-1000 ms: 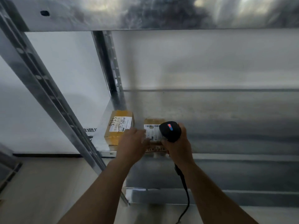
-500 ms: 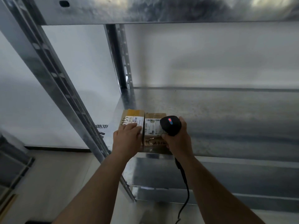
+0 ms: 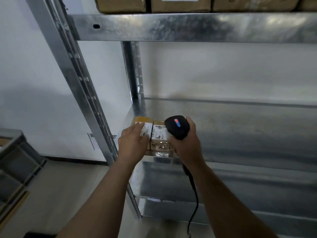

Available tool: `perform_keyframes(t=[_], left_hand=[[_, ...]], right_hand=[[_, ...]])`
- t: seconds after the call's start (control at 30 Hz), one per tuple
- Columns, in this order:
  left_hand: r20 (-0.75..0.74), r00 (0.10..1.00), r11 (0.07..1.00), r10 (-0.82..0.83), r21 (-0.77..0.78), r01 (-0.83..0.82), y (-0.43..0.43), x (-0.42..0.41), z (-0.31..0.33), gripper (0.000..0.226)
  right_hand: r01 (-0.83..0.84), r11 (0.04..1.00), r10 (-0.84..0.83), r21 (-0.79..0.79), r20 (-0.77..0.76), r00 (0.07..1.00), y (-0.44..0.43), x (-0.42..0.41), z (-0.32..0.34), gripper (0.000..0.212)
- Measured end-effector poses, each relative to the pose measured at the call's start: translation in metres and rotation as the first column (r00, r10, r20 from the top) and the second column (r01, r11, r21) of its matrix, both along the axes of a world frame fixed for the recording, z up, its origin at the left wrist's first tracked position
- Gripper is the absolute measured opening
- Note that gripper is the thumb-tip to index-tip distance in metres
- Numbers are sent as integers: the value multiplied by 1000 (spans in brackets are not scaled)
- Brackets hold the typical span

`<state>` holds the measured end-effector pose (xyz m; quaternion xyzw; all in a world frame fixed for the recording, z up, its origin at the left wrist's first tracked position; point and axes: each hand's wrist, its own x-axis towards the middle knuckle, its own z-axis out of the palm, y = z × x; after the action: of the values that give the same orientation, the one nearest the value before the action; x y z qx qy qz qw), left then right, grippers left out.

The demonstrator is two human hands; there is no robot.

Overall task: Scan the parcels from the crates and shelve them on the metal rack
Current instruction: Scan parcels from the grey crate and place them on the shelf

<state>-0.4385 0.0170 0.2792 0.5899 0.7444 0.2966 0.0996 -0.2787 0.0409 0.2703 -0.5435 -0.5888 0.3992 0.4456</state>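
On the rack's middle shelf (image 3: 240, 131), head view, front left corner: my left hand (image 3: 133, 143) lies flat, fingers straight, on the left parcel (image 3: 144, 120). Touching it sits the right parcel (image 3: 160, 140), just under the scanner (image 3: 177, 126) gripped in my right hand (image 3: 186, 146). Shelving step, I reckon; next, nudge both square, then fetch another.
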Motion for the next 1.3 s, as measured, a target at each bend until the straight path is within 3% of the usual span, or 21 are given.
perform_keyframes(t=[0.23, 0.4, 0.63, 0.93, 1.3], left_hand=[[116, 986, 985, 118, 111, -130, -61, -2, 14, 51], [91, 969, 959, 232, 148, -243, -106, -19, 21, 54], [139, 898, 882, 417, 175, -437, -160, -61, 28, 62], [162, 817, 795, 553, 190, -576, -203, -147, 38, 67], [183, 753, 733, 632, 174, -657, -235, -314, 44, 67]], right_hand=[[-163, 985, 168, 50, -117, 979, -46, -17, 16, 89], [-330, 941, 339, 79, -191, 921, -75, -47, 17, 86], [-500, 864, 502, 63, -176, 846, -102, -102, 25, 90], [-612, 788, 615, 71, -125, 778, -120, -209, 38, 88], [-678, 730, 683, 82, -101, 723, -132, -388, 55, 90]])
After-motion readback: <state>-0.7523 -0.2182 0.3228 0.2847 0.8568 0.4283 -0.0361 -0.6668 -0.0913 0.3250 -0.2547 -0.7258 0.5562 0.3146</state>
